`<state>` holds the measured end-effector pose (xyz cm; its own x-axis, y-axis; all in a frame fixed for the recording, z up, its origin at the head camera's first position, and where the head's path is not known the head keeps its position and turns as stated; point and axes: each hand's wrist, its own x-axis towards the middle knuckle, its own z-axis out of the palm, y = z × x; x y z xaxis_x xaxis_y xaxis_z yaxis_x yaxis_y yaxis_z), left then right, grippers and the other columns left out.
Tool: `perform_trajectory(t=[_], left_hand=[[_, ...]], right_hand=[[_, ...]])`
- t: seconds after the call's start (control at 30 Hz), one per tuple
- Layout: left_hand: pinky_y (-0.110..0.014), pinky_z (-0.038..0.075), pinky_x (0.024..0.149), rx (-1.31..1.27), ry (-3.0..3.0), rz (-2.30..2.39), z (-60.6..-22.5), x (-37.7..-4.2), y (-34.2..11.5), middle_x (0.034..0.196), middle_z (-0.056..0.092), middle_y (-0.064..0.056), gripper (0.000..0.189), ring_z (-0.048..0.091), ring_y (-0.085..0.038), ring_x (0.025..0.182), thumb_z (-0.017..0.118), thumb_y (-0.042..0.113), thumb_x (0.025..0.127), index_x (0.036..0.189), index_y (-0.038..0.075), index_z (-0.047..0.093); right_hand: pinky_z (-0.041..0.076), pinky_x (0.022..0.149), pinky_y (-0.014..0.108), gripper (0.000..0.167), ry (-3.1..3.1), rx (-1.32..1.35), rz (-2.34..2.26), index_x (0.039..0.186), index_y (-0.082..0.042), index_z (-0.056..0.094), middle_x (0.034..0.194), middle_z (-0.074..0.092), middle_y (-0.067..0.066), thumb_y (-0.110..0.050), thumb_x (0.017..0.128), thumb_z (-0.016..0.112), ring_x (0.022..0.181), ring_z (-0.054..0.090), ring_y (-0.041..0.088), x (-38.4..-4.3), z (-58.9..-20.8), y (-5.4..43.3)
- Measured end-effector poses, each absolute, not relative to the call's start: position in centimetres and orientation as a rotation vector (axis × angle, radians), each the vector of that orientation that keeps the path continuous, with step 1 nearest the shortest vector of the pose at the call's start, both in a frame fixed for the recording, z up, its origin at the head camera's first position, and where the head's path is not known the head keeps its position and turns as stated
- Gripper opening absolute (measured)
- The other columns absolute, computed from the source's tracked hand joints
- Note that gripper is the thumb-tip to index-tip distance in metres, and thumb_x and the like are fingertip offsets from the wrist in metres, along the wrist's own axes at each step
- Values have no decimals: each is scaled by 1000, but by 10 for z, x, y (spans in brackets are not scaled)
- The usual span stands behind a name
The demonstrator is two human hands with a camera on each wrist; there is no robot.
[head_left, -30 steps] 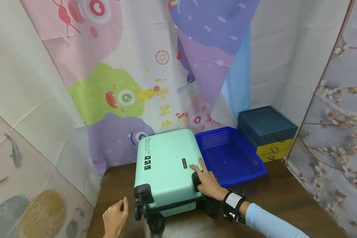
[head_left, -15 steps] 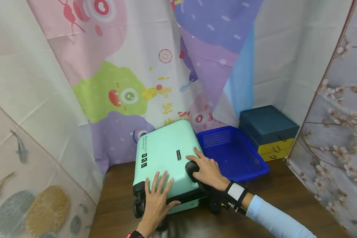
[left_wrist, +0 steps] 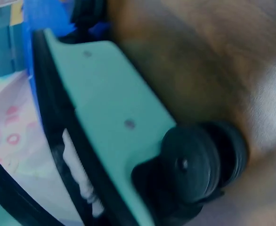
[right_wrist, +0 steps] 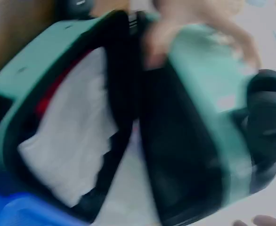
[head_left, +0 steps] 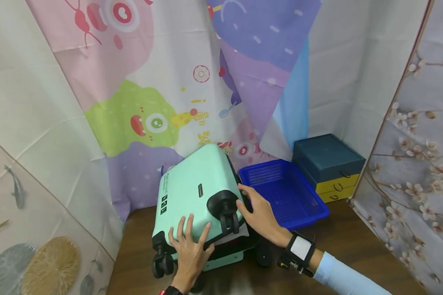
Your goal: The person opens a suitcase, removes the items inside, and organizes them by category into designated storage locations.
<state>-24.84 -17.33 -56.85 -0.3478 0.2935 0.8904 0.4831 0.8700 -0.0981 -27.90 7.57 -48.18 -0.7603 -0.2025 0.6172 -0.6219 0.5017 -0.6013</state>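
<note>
I see the mint-green suitcase (right_wrist: 121,89) gaping, white cloth (right_wrist: 77,127) and a sliver of red (right_wrist: 47,100) inside, the left hand (right_wrist: 187,16) pinching its lid (right_wrist: 180,146), black wheels (right_wrist: 269,110) at one corner.

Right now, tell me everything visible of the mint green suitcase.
The mint green suitcase looks like hard plastic, with black wheels, a small black label and dark printing. It lies on a brown table, lid tilted up, partly open, white material showing inside. The left hand lies spread on the lid; the right hand is at its near right corner.
</note>
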Motion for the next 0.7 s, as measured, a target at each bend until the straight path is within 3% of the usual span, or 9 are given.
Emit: perform_trajectory(t=[0.1,0.2,0.4,0.7], left_hand=[[-78,23,86,-500,-1927,-296,-561,-248,-184,142,40,-31,76,40,-55,124,80,46,72,138,23,50],[-77,24,85,-432,-1873,-346,-554,-248,-197,140,40,-34,62,40,-54,123,60,52,87,137,18,49],[-70,29,85,-297,-1857,-407,-547,-242,-232,142,35,-37,80,39,-57,119,63,57,83,144,11,38],[-70,31,91,7,-1992,-499,-547,-223,-276,145,27,-36,104,37,-59,117,58,68,83,158,9,17]], right_hand=[[48,91,51,42,-2251,669,1087,136,-9,56,139,56,9,-12,95,64,119,57,29,-280,-518,86],[45,95,53,39,-2398,822,827,130,-6,61,137,57,14,-12,92,66,122,55,34,-279,-566,98],[30,106,59,39,-2621,1141,470,127,-5,65,130,62,17,-20,92,67,127,51,39,-273,-631,114],[30,107,57,32,-2593,1170,353,122,-7,69,122,67,12,-17,91,68,121,56,33,-269,-634,117]])
